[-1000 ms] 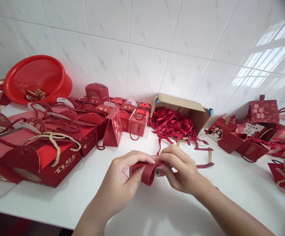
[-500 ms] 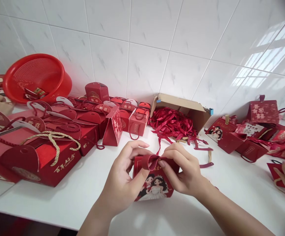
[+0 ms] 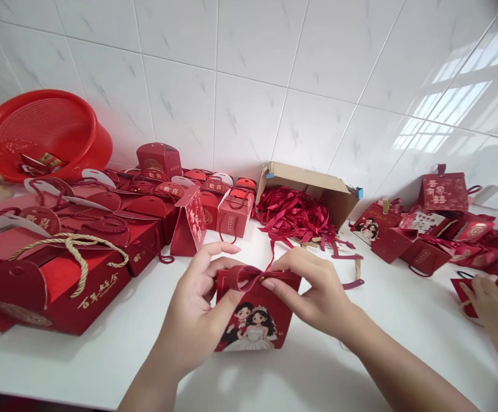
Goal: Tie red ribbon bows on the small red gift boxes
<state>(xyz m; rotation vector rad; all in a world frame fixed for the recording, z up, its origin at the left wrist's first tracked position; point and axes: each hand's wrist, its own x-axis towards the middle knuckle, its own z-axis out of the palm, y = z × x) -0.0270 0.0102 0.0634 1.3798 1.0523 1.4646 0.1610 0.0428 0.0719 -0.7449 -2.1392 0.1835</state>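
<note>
A red gift box printed with a cartoon bride and groom stands upright on the white table in front of me. At its top is a dark red ribbon with a loop toward the left. My left hand has its thumb and fingers closed round that loop. My right hand pinches the ribbon at its gathered middle, against the upper edge of the box. One ribbon tail rises behind the box. The fingertips partly hide the middle of the ribbon.
Finished-looking red boxes crowd the left, below a red plastic basket. Behind my hands, a cardboard box spills red ribbons. More boxes lie at right, where another person's hand holds a red one.
The whole scene shifts slightly left as the view turns. My hands keep their grip on the ribbon, and more of the box front shows. At right, the other person's hand reaches further in.
</note>
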